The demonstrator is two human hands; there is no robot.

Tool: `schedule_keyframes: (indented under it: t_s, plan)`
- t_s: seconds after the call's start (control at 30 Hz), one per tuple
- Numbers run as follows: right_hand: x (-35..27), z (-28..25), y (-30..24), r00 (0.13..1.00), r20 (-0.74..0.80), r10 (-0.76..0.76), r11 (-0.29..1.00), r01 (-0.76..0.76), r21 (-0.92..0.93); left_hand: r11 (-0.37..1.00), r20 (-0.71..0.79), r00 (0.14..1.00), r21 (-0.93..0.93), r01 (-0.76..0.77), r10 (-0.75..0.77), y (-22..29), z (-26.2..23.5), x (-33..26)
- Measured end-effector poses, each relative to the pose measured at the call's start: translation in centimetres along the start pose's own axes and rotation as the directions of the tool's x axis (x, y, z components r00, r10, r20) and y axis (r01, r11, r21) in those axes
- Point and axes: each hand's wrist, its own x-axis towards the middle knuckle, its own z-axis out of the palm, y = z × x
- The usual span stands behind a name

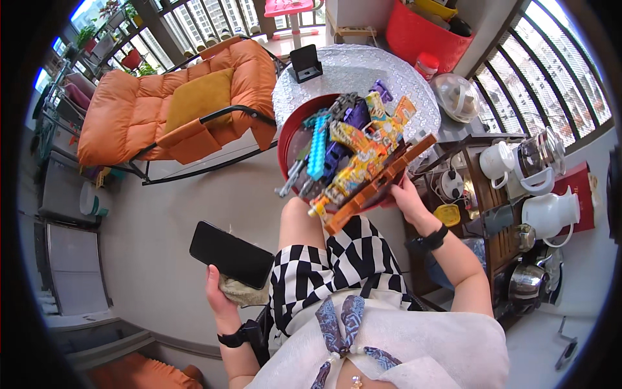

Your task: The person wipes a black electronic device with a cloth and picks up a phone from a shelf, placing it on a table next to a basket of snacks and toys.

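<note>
Our right hand point(403, 193) grips the rim of the red bowl point(289, 133) full of toy guns point(353, 152), beside the round table point(353, 68). Our left hand point(223, 285) holds a black phone point(231, 254) and a cloth point(243, 290) over open floor point(168, 220).

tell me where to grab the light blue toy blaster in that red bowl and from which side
Grip the light blue toy blaster around its long studded body, near the upper half that stands clear of the red bowl. Come from the person's left, probably: the orange and yellow toys crowd its right side, and the right hand holds the bowl's rim there. Its lower end is wedged among grey parts, so lift along its length.
</note>
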Motion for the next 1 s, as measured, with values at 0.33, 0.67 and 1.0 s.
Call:
schedule_keyframes:
  t_s: [0.33, 0.67, 1.0]
  plan:
    - [-8.6, 1.0, 2.0, 0.957, 0.243, 0.160, 0.987, -0.161, -0.014, 0.992, -0.136, 0.987, -0.080, -0.102, 0.091, 1.9, -0.4, -0.7]
    - [-7.2, -0.9, 4.9, 0.903, 0.385, 0.192, 0.937, -0.051, -0.347, 0.983, -0.126, 0.985, -0.127, -0.131, 0.115, 0.8, -1.0, -1.3]
    - [-7.6, -0.3, 4.3, 0.940, 0.314, 0.135, 0.949, -0.032, -0.313, 0.989, -0.057, 0.996, -0.127, -0.070, 0.063, -0.8, 1.7, -0.4]
